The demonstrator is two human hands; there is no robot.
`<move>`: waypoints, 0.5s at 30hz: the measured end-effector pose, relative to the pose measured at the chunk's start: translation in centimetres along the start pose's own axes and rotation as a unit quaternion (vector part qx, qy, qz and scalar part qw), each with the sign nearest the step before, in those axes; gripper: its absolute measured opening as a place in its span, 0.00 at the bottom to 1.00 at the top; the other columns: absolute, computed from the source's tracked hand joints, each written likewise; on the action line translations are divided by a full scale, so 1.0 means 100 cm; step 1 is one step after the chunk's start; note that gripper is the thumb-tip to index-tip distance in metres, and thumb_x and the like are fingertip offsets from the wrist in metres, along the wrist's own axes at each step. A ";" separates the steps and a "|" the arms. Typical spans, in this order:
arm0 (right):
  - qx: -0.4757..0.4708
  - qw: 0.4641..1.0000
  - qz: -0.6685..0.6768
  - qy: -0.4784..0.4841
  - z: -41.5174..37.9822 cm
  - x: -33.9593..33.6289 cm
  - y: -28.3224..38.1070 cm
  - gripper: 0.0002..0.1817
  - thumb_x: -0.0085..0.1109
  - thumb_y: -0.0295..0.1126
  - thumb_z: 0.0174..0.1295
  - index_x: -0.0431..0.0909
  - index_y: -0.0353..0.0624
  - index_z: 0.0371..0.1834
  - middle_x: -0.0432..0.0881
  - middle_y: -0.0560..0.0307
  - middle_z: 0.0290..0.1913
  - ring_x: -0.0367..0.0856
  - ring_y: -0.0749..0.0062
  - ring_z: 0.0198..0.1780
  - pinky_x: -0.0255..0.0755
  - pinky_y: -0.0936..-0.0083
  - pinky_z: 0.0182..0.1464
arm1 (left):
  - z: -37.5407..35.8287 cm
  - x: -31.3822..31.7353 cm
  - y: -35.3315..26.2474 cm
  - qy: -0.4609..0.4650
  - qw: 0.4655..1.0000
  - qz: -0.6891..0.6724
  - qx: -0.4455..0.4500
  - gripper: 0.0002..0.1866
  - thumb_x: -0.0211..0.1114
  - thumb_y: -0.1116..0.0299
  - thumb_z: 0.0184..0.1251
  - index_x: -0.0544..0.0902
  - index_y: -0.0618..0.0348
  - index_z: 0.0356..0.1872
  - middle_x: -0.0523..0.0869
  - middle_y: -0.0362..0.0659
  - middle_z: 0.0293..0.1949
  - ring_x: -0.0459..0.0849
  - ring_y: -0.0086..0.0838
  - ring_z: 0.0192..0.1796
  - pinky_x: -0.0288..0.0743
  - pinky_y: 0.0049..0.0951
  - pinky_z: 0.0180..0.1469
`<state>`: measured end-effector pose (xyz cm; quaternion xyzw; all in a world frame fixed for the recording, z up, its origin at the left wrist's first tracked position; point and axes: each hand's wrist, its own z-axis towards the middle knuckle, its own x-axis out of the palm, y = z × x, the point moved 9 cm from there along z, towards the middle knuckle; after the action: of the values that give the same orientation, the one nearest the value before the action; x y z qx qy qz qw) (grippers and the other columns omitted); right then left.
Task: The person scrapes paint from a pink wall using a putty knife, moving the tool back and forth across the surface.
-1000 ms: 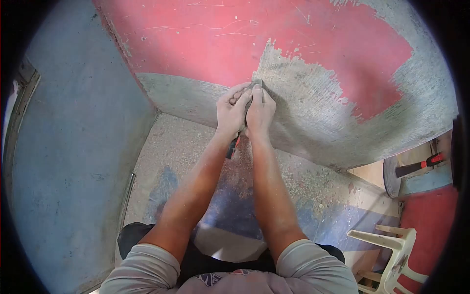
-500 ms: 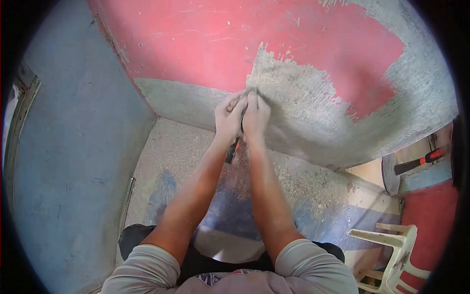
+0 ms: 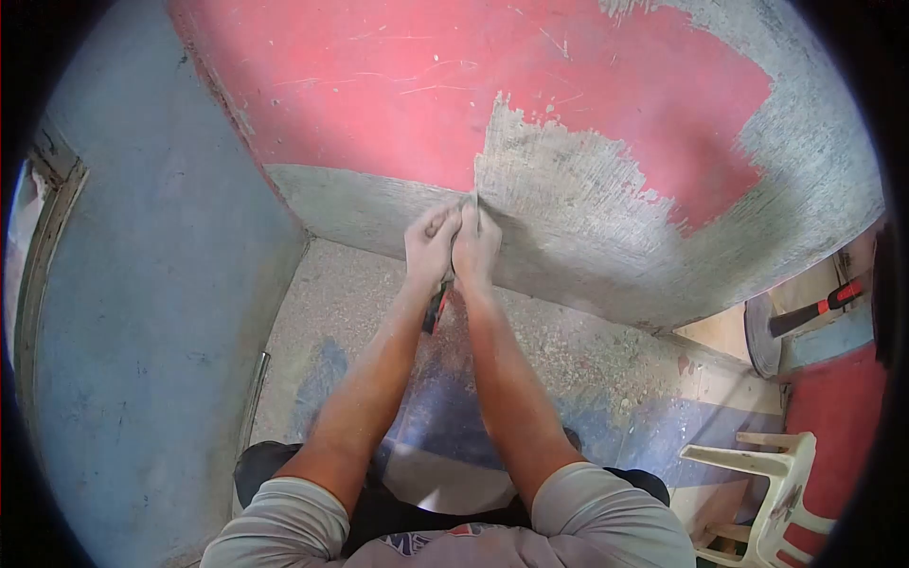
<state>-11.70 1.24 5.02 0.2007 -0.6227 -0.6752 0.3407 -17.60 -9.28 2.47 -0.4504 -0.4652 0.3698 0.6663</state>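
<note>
Dusty and side by side, my left hand (image 3: 431,244) and my right hand (image 3: 476,246) are both closed round one scraper. Its black and red handle (image 3: 435,310) sticks out below my hands, toward me. A thin blade edge shows above my fingertips and meets the wall at the border of the red paint (image 3: 379,114) and the bare grey patch (image 3: 549,180). My fingers hide most of the tool.
A blue-grey wall (image 3: 151,284) stands at the left. Paint chips litter the floor (image 3: 568,350). At the right are a cream plastic chair (image 3: 786,483), a round grey disc (image 3: 761,336) and a tool with a red and black handle (image 3: 838,297).
Both hands have moved slightly left and down in the view with the scraper. More of the blade edge shows above the fingers. The camera view has shifted a little.
</note>
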 end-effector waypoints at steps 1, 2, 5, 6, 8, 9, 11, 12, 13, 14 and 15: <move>0.012 1.000 0.006 -0.006 -0.005 -0.001 -0.013 0.23 0.48 0.39 0.78 0.82 0.29 0.36 0.85 0.41 0.30 0.84 0.61 0.33 0.74 0.61 0.41 | -0.002 -0.007 0.016 -0.002 1.000 0.011 -0.009 0.15 0.68 0.74 0.75 0.86 0.66 0.59 0.88 0.35 0.41 0.82 0.14 0.40 0.77 0.16 0.43; 0.025 1.000 0.011 -0.013 -0.009 -0.004 -0.024 0.23 0.48 0.40 0.78 0.82 0.29 0.37 0.85 0.40 0.30 0.84 0.60 0.34 0.74 0.60 0.42 | -0.004 -0.013 0.030 -0.004 1.000 0.021 -0.019 0.15 0.68 0.74 0.75 0.86 0.66 0.59 0.88 0.35 0.41 0.82 0.14 0.39 0.77 0.17 0.43; -0.018 1.000 -0.016 -0.016 0.006 -0.002 -0.001 0.23 0.48 0.40 0.78 0.82 0.28 0.37 0.84 0.39 0.29 0.83 0.58 0.33 0.73 0.59 0.41 | 0.005 0.004 -0.009 0.009 1.000 0.007 0.029 0.15 0.68 0.74 0.75 0.86 0.66 0.59 0.89 0.36 0.42 0.82 0.15 0.40 0.77 0.17 0.44; -0.038 0.999 -0.036 -0.014 0.012 0.000 0.014 0.23 0.48 0.40 0.78 0.81 0.28 0.36 0.84 0.39 0.29 0.82 0.57 0.33 0.73 0.59 0.41 | 0.005 0.013 -0.035 0.013 0.999 -0.004 0.052 0.15 0.68 0.74 0.75 0.86 0.66 0.59 0.89 0.37 0.42 0.83 0.15 0.41 0.78 0.18 0.44; -0.073 0.997 0.000 -0.001 0.018 0.005 0.041 0.23 0.49 0.40 0.78 0.80 0.27 0.34 0.83 0.37 0.29 0.80 0.58 0.31 0.72 0.57 0.41 | 0.013 0.018 -0.049 0.017 1.000 -0.004 0.014 0.15 0.67 0.74 0.76 0.86 0.67 0.60 0.89 0.36 0.43 0.83 0.15 0.42 0.78 0.18 0.45; -0.063 0.998 0.022 0.002 0.019 0.009 0.045 0.23 0.49 0.40 0.77 0.79 0.27 0.34 0.83 0.37 0.29 0.80 0.57 0.31 0.72 0.56 0.41 | 0.018 0.017 -0.052 0.021 1.000 0.001 0.022 0.15 0.67 0.74 0.75 0.86 0.67 0.60 0.89 0.36 0.43 0.83 0.15 0.42 0.78 0.18 0.45; -0.076 0.997 -0.007 0.015 0.014 0.009 0.047 0.23 0.48 0.40 0.80 0.79 0.30 0.34 0.83 0.55 0.30 0.75 0.75 0.35 0.71 0.68 0.41 | 0.019 0.012 -0.047 0.022 0.999 0.001 0.028 0.16 0.67 0.75 0.75 0.86 0.67 0.60 0.89 0.36 0.43 0.83 0.15 0.41 0.77 0.17 0.44; -0.057 0.998 -0.011 0.000 0.009 0.005 0.028 0.22 0.48 0.40 0.79 0.80 0.30 0.34 0.83 0.56 0.31 0.76 0.75 0.35 0.71 0.69 0.41 | 0.019 0.003 -0.021 0.021 0.999 -0.005 0.026 0.16 0.67 0.75 0.75 0.86 0.66 0.60 0.89 0.35 0.42 0.83 0.15 0.41 0.77 0.17 0.44; -0.039 0.999 -0.015 -0.014 0.003 0.004 0.004 0.22 0.48 0.40 0.79 0.80 0.31 0.34 0.83 0.56 0.31 0.76 0.75 0.35 0.72 0.69 0.41 | 0.017 -0.003 -0.004 0.020 0.999 -0.010 0.024 0.16 0.68 0.75 0.75 0.86 0.66 0.60 0.89 0.35 0.42 0.83 0.15 0.41 0.77 0.17 0.43; -0.020 0.999 -0.019 -0.027 0.001 0.003 -0.012 0.22 0.48 0.39 0.79 0.81 0.31 0.35 0.83 0.57 0.31 0.76 0.75 0.36 0.72 0.69 0.41 | 0.013 -0.006 0.002 0.017 1.000 -0.008 0.006 0.15 0.68 0.76 0.74 0.86 0.67 0.59 0.89 0.37 0.42 0.84 0.16 0.42 0.78 0.18 0.46; -0.018 1.000 0.003 -0.023 0.001 0.004 -0.014 0.22 0.47 0.39 0.79 0.81 0.30 0.35 0.84 0.54 0.31 0.78 0.71 0.35 0.73 0.67 0.41 | 0.005 -0.007 0.003 0.012 1.000 -0.005 -0.013 0.15 0.68 0.76 0.74 0.86 0.67 0.58 0.90 0.38 0.43 0.85 0.17 0.43 0.79 0.19 0.48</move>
<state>-12.30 0.98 3.75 0.1774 -0.6187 -0.6896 0.3319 -18.33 -9.71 2.03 -0.4616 -0.4639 0.3550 0.6676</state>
